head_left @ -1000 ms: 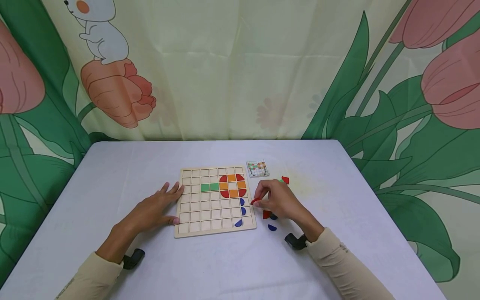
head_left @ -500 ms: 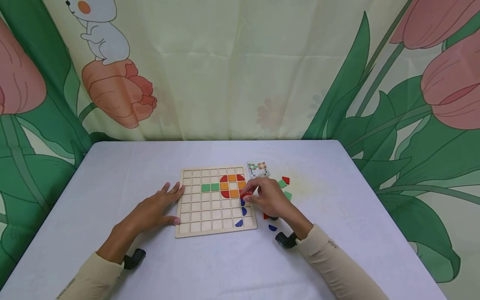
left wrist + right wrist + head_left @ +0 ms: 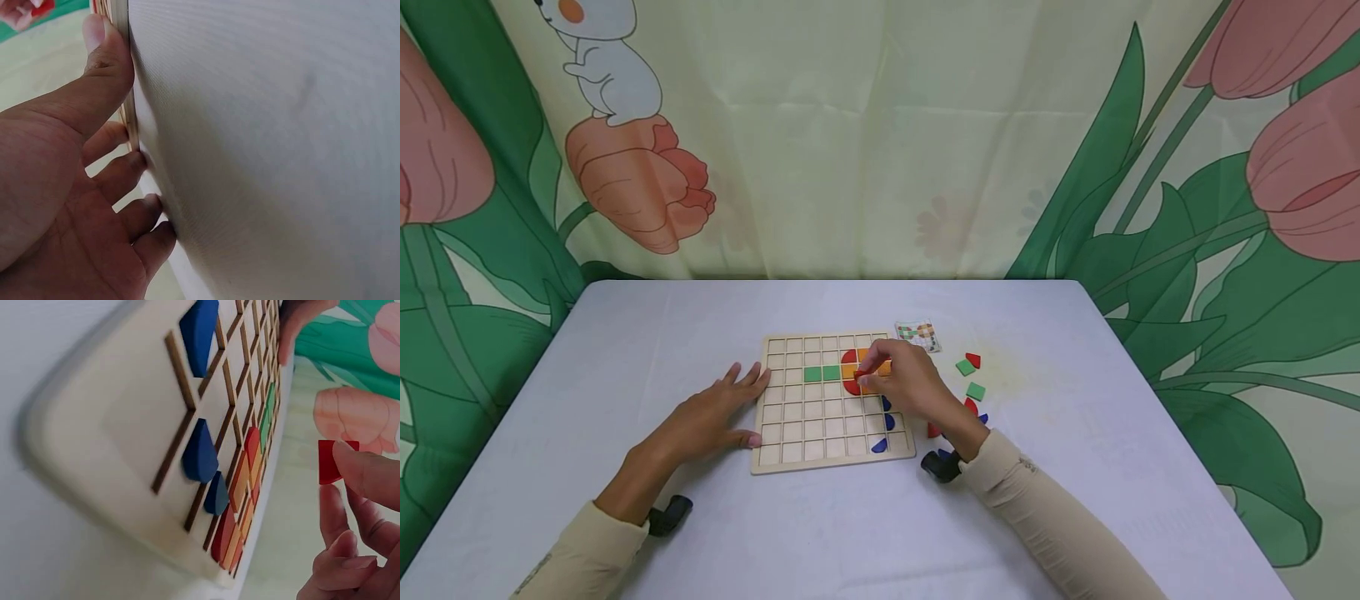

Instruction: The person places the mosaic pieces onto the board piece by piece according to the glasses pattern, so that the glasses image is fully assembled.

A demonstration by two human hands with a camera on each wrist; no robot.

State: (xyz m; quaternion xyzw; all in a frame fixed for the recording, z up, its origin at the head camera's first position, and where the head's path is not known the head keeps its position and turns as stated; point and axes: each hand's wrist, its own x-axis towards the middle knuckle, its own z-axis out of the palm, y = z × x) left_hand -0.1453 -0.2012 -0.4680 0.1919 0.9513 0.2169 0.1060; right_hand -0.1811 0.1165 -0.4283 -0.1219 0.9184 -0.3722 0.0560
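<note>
My right hand (image 3: 908, 379) pinches a small red piece (image 3: 327, 464) with a curved edge between thumb and fingers, above the wooden grid board (image 3: 801, 429). My left hand (image 3: 703, 417) rests at the board's left edge, fingers spread and thumb against the rim. In the board lie two green squares (image 3: 822, 373), red rounded pieces (image 3: 850, 357) and orange squares (image 3: 848, 371), partly covered by my right hand. Three blue pieces (image 3: 200, 450) sit along the board's right side.
Behind the board's right corner lies a pattern card (image 3: 925, 335). Loose green pieces (image 3: 975, 391), red pieces (image 3: 973, 360) and blue pieces (image 3: 983, 418) lie right of the board, some hidden by the right arm. A printed curtain (image 3: 820, 167) hangs behind the table (image 3: 662, 333).
My right hand has moved left with the red piece, from beside the board's right edge to over the coloured pieces. The left hand has stayed in place.
</note>
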